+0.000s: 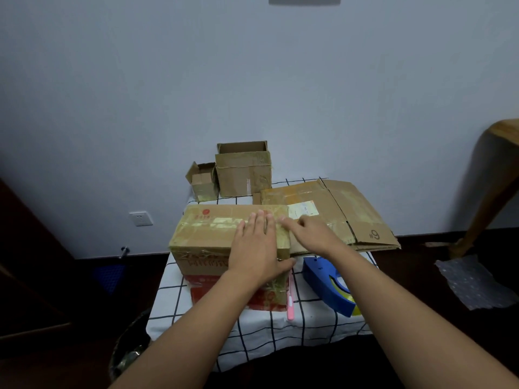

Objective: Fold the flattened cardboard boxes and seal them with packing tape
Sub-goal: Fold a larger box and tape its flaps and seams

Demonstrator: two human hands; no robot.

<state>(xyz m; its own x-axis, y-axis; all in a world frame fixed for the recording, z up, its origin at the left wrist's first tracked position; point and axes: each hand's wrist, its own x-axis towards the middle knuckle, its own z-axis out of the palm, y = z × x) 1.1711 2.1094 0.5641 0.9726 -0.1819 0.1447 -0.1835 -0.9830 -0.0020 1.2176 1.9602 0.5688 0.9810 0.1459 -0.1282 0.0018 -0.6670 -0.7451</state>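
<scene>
Under your left hand (257, 244) and the fingertips (283, 219) of your right hand (311, 234) lies a brown cardboard box (224, 237) with yellowish glossy tape across its top, a red round logo at its far left corner and a red band low on its near face. Just right of your hands you have a blue tape dispenser (327, 284) holding a yellowish roll, and a pink utility knife (290, 297) beside it. The tablecloth (264, 338) is white with a black grid. Beyond your right hand, the flattened brown box (337, 211) bears a dark "#9" and a white label.
</scene>
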